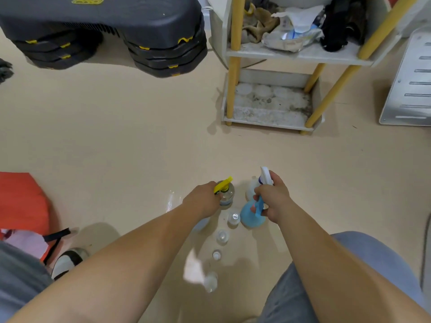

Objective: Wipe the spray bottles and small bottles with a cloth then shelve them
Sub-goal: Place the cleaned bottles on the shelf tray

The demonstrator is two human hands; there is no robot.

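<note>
My left hand (201, 198) grips the yellow trigger head of a clear spray bottle (227, 194) standing on the floor. My right hand (275, 197) holds the neck of a blue spray bottle (250, 215). Behind the blue one stands a white spray bottle (252, 187) with a white and blue head. Several small clear bottles (222, 236) stand in a row on the floor toward me, the nearest (211, 282) blurred. The white shelf unit (270, 117) with yellow posts stands ahead to the right; its bottom tray is dusty and bare. No cloth shows in either hand.
A stack of dark step platforms (116, 31) sits at the far left. The upper shelf (298, 53) holds rags, paper and a black item. A white slotted panel (412, 82) leans at right. A red bag (21, 201) and my shoe (67, 259) lie at left.
</note>
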